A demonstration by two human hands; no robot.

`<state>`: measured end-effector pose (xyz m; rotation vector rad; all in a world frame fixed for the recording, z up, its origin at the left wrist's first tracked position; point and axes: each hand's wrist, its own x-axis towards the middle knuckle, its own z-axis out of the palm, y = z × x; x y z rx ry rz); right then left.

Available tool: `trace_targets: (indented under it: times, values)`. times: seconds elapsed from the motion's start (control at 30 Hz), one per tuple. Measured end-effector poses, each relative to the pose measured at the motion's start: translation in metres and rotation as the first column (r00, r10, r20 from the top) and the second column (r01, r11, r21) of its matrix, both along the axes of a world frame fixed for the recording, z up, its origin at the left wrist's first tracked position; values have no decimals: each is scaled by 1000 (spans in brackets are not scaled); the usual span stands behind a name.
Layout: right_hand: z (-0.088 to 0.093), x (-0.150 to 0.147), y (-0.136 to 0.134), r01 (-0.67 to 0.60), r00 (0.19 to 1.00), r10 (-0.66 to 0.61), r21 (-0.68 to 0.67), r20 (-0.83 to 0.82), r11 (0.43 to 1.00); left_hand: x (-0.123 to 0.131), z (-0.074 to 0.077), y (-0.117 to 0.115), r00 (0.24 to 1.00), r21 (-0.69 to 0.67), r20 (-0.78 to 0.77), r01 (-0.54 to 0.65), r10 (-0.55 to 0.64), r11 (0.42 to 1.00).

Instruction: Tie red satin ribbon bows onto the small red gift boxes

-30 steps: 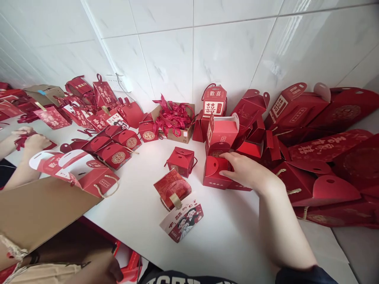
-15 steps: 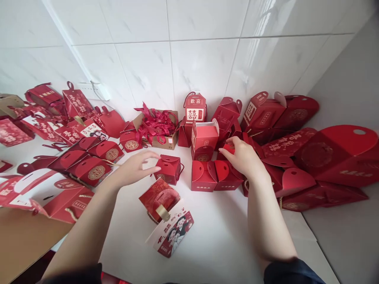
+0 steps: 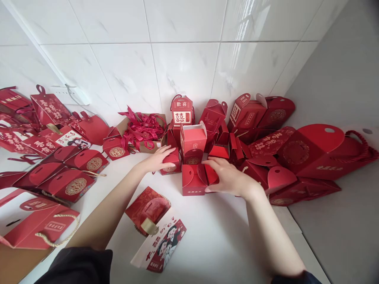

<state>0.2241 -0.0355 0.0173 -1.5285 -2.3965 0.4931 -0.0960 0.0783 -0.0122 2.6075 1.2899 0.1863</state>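
My left hand (image 3: 161,160) is closed around the left side of a small red gift box (image 3: 172,163), its thumb in front and its fingers over the top. The box stands on the white table (image 3: 219,236), left of a taller open red box (image 3: 193,142). My right hand (image 3: 232,178) has its fingers curved round another small red gift box (image 3: 211,173) and covers most of it. Pressed beside that one is a dark red gift box (image 3: 194,185) with folded round flaps. Nearer me lie an orange-red box (image 3: 149,209) and a printed white-and-red card box (image 3: 167,246).
A cardboard box of red ribbons (image 3: 143,132) stands near the tiled wall (image 3: 183,67). Several red gift boxes (image 3: 68,181) fill the left side. Larger red boxes (image 3: 314,154) crowd the right, by a grey panel (image 3: 349,221).
My left hand has taken hold of the small box and moved it right and back beside the taller box. My right hand has come down onto the right box of the front pair. The view has shifted right.
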Motion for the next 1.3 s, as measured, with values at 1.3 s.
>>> trace_targets:
  times: [1.3]
  values:
    - [-47, -24, 42, -180, 984, 169, 408, 62, 895, 47, 2, -1, 995, -66, 41, 97, -94, 993]
